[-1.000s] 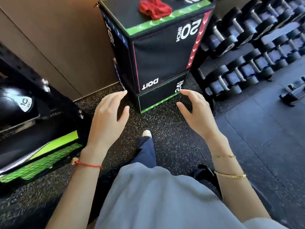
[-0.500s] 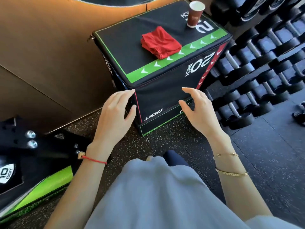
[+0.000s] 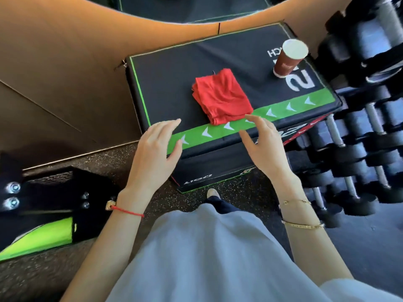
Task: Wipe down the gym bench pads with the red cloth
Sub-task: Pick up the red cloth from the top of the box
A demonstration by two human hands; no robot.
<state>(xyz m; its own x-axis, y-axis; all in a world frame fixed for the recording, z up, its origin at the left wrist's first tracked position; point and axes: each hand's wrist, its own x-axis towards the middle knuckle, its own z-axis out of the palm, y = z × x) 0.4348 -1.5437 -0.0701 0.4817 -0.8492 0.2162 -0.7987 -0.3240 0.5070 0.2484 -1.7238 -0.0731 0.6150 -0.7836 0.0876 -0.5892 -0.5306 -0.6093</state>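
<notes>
A folded red cloth (image 3: 221, 99) lies on top of a black plyo box (image 3: 174, 83) with a green arrow strip along its near edge. My right hand (image 3: 263, 144) hovers just in front of the cloth's near right corner, fingers spread and holding nothing. My left hand (image 3: 154, 149) is over the box's near left corner, fingers relaxed and empty, a hand's width left of the cloth. No bench pad is clearly in view.
A brown paper cup (image 3: 289, 58) stands at the box's far right corner. A rack of black dumbbells (image 3: 359, 131) fills the right side. Black and green equipment (image 3: 43, 214) lies on the speckled floor at left. A tan wall (image 3: 54, 73) is behind the box.
I have come closer to the box, so its top and the cloth sit right under my hands. Both hands rose from in front of the box's side to its top front edge.
</notes>
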